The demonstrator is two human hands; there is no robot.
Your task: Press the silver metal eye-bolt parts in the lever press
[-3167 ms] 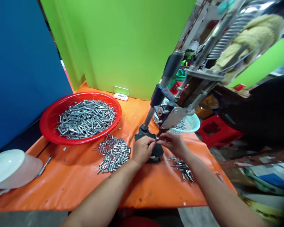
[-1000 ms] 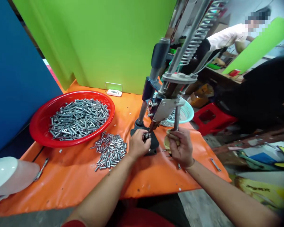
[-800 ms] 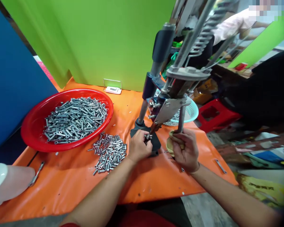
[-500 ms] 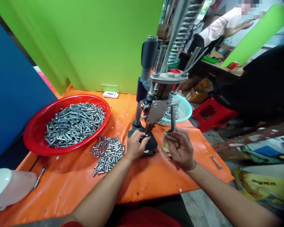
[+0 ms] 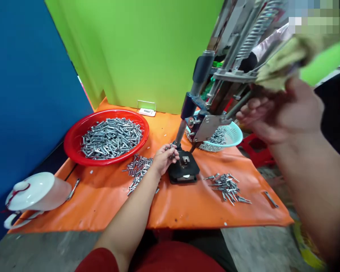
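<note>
Metal fittings (image 5: 172, 147), small, shiny, grey, bunched in the left grip (image 5: 164, 157), bare fingers curled and pinching them; exact count hidden. They sit over the left edge of the press's flat black base (image 5: 184, 172), beside its round steel post. Small silver bracket (image 5: 186, 160) on that base, bent sheet metal. Right grip (image 5: 289, 109) is motion-blurred, raised just below a crumpled yellowish cloth (image 5: 283, 64), near a steel rod; can't tell if it is spread or touching. Press: dark ribbed-free smooth sleeve (image 5: 203, 68), blue clamp, flat metal plate (image 5: 206, 128), coiled wire spring (image 5: 253, 36) above. Left of base, a heap of ring-ended pieces (image 5: 138, 170), short and tubular; right of it, a looser pile of slimmer pieces (image 5: 228, 187). Further out: glossy red plastic basin (image 5: 72, 151), round, full of similar parts; pale blue perforated basket (image 5: 234, 134) behind the press, also loaded. Counter (image 5: 102, 204) has wrinkled, shiny orange sheeting. White lidded jug (image 5: 56, 192) at far left, steel wrench (image 5: 271, 199) at right, smooth green panel (image 5: 147, 49) behind.
</note>
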